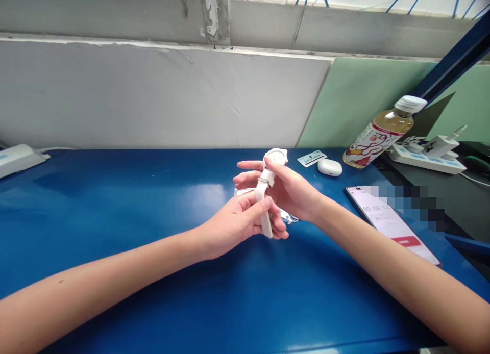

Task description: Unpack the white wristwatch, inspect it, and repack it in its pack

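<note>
Both hands hold a white wristwatch (268, 183) above the blue table (153, 201). My right hand (285, 188) grips the round watch case and upper strap between thumb and fingers, the fingers pointing left. My left hand (239, 224) pinches the lower end of the white strap between thumb and fingers. A piece of clear plastic wrap (289, 219) lies on the table under the hands, mostly hidden.
A phone (398, 226) with a lit screen lies to the right. Behind it are a white earbud case (329, 167), a small label card (311, 158), a drink bottle (383, 132) lying tilted and a power strip (429, 157). A white box (17, 158) sits far left by the wall.
</note>
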A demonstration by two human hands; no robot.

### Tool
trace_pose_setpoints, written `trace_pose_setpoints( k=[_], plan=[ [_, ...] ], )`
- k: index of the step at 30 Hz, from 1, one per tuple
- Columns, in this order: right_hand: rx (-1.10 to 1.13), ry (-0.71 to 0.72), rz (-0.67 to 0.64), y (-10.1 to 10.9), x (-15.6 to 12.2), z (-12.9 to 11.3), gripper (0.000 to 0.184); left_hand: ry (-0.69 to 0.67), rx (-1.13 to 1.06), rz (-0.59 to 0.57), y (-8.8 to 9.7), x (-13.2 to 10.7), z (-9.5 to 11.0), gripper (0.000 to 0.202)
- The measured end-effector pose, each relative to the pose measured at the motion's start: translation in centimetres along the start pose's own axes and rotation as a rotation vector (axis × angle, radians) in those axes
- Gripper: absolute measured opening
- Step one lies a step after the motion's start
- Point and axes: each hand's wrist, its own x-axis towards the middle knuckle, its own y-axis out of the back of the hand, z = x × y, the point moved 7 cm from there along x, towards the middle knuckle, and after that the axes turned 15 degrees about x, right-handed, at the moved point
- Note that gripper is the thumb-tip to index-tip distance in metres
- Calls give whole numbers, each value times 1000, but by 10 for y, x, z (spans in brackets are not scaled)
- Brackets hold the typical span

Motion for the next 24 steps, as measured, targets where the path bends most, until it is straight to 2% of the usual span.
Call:
trace_pose_setpoints(
  k=[4,7,11,17,24],
  plan=[
    [36,-3,-92,-5,-1,-2,40,37,-29,-68,-6,-2,0,37],
    [76,-34,-147,-9,-2,-2,55,36,-21,-122,-11,-3,2,40],
    [106,-30,-147,-11,-4,-4,71,58,-42,-99,-10,-2,2,37],
    [133,30,-187,-15,-6,-10,73,78,-90,-22,-4,-1,-4,34],
    [125,70,-171,-15,-6,-14,61,67,-123,-62,-2,-1,-4,30]
  ],
)
